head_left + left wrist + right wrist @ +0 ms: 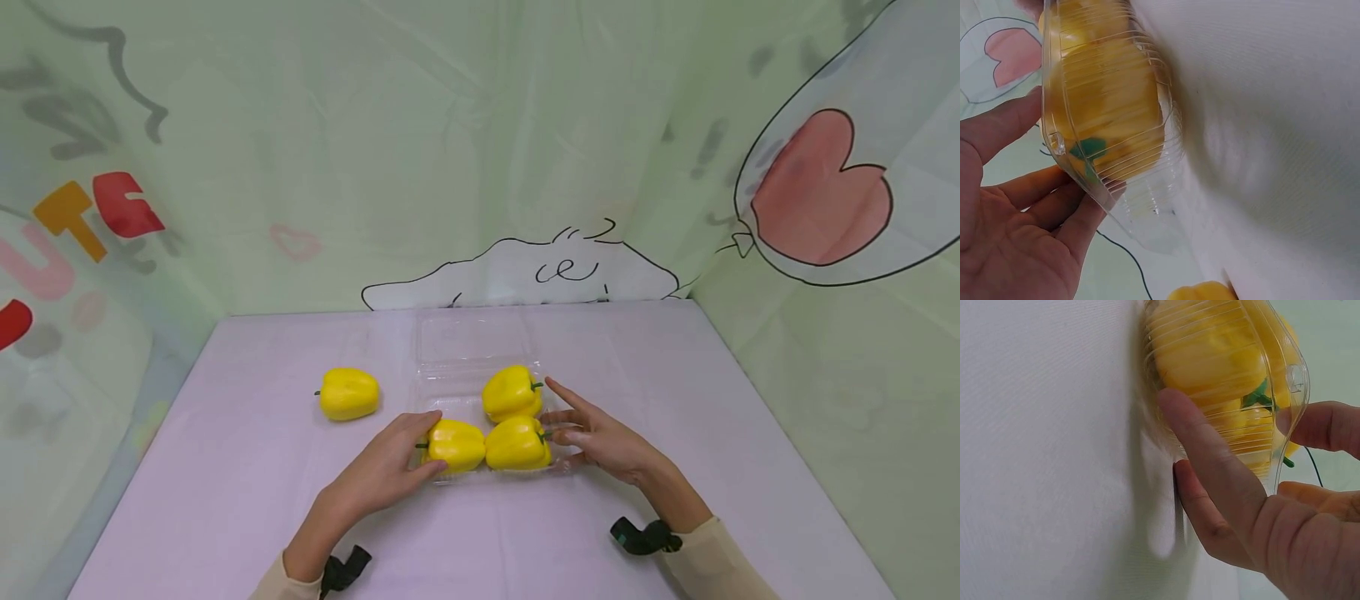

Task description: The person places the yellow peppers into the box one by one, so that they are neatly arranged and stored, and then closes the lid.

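Observation:
A clear plastic clamshell box (450, 407) lies with its lid folded back on the table. Inside are three yellow bell peppers: one front left (456, 446), one front right (517, 443) and one behind it (512, 393). My left hand (386, 462) grips the box's left end around the front-left pepper, its thumb at the rim in the left wrist view. At the other end, my right hand (611, 446) holds the box between thumb and fingers, with the index finger stretched out. The right wrist view has the right thumb (1204, 444) against the ribbed outer wall.
Another yellow bell pepper (349, 394) lies on the pale table (262, 467), left of the box. Behind the box's tray, the raised clear lid (474, 337) reaches toward the back edge. Printed fabric walls (450, 150) enclose the table at the back and sides.

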Tool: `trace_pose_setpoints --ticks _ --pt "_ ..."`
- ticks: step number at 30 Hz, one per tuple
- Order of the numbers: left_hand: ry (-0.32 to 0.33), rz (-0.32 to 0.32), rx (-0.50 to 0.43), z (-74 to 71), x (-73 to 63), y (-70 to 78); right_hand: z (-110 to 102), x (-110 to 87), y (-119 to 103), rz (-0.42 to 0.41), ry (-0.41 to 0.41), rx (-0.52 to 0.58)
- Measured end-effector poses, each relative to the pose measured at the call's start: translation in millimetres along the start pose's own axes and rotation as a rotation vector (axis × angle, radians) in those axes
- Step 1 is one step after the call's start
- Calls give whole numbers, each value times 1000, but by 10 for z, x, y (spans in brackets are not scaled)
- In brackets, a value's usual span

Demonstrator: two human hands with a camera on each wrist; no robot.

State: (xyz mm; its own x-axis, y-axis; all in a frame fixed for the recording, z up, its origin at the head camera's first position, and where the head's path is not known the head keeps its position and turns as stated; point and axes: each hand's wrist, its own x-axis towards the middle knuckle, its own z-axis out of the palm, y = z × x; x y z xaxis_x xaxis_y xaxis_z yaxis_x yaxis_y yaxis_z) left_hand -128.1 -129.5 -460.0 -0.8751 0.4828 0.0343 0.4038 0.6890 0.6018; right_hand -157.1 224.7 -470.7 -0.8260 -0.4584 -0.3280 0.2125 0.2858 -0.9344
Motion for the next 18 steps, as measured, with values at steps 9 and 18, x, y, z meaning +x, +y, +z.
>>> trace_pose_setpoints --ticks 9,18 --pt "-14 -5 -48 -10 -18 -6 -3 3 11 1 -4 7" --pt "81 46 -115 -57 -55 -44 2 1 15 9 -4 19"
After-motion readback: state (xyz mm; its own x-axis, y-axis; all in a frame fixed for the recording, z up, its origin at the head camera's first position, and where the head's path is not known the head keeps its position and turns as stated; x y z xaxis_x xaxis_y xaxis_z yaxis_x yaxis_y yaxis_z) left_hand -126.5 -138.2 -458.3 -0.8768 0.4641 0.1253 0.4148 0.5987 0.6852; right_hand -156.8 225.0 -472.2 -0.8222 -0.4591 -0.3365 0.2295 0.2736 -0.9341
